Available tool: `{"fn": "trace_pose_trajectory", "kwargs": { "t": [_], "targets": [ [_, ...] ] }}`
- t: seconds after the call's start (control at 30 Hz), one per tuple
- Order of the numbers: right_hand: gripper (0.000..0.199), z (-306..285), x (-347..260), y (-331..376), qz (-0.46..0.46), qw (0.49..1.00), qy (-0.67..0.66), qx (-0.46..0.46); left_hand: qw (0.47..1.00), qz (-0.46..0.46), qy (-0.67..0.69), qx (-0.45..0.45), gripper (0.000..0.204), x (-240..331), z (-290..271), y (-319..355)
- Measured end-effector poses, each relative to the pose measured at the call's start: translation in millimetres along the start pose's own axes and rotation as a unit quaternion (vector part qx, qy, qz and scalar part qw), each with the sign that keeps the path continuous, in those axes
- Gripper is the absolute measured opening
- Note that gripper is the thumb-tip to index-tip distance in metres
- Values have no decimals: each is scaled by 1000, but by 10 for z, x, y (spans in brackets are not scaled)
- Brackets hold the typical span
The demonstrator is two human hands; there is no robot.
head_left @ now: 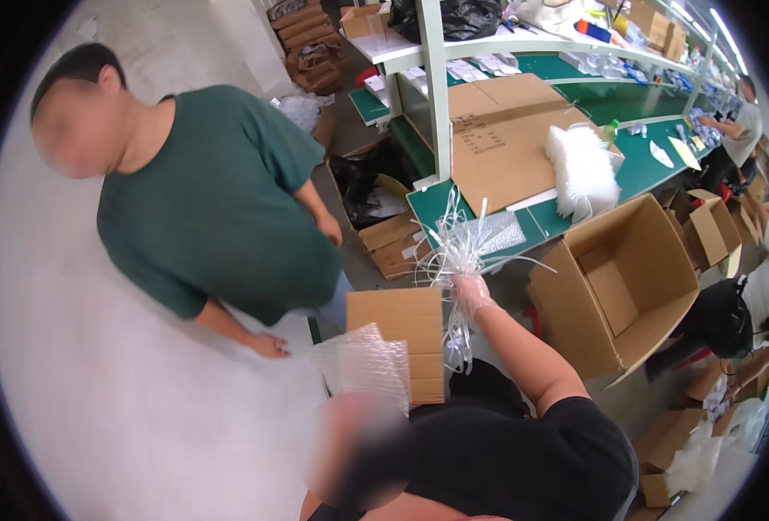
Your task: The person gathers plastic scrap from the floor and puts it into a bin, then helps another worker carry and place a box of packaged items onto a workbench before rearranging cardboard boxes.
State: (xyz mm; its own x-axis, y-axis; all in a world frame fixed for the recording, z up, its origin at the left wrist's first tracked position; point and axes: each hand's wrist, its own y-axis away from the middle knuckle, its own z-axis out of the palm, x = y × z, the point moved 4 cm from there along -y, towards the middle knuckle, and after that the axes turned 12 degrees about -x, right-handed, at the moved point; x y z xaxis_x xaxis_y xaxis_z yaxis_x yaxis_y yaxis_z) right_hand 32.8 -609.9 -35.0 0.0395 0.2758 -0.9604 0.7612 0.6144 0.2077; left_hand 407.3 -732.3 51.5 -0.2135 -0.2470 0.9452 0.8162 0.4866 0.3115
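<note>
My right hand [471, 293], in a thin clear glove, is closed around a bundle of thin whitish plastic strips [456, 252]. Their loose ends fan out above the fist, and more hang below it. A sheet of bubble wrap [490, 233] lies on the green bench [428, 208] just beyond. Where my left arm comes in, a blurred patch covers the hand, so its fingers are hidden. Right by that patch are another piece of bubble wrap [363, 365] and a flat brown cardboard piece [410, 321]; whether my left hand holds them does not show.
A person in a green shirt [220, 200] stands close on the left. An open cardboard box [575, 304] is to the right of my arm. On the bench are a large flat carton [497, 165] and a white fluffy bundle [582, 169]. Other people work at far right.
</note>
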Motion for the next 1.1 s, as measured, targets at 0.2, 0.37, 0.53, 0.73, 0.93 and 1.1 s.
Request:
{"fn": "trace_pose_trajectory", "kwargs": {
  "t": [0.2,0.37,0.53,0.73,0.93,1.1],
  "targets": [
    [35,-18,-315,-1532,-19,987,148,-53,998,-42,-47,-13,29,-70,468,-899],
    [40,405,-804,-3169,-82,959,249,-107,996,-74,47,25,34,86,772,-1543],
    [45,728,-1153,-4635,-14,986,131,-101,979,-148,-67,125,34,499,1103,-1931],
    [45,770,-886,-6139,-122,958,253,-58,958,-106,62,260,33,583,1363,-2100],
    [78,957,-808,-6402,-96,921,354,-131,924,-74,93,363,32,726,1302,-2154],
    [87,764,-543,-6101,76,992,26,-98,903,-42,117,412,29,796,1006,-2345]
  ]
}}
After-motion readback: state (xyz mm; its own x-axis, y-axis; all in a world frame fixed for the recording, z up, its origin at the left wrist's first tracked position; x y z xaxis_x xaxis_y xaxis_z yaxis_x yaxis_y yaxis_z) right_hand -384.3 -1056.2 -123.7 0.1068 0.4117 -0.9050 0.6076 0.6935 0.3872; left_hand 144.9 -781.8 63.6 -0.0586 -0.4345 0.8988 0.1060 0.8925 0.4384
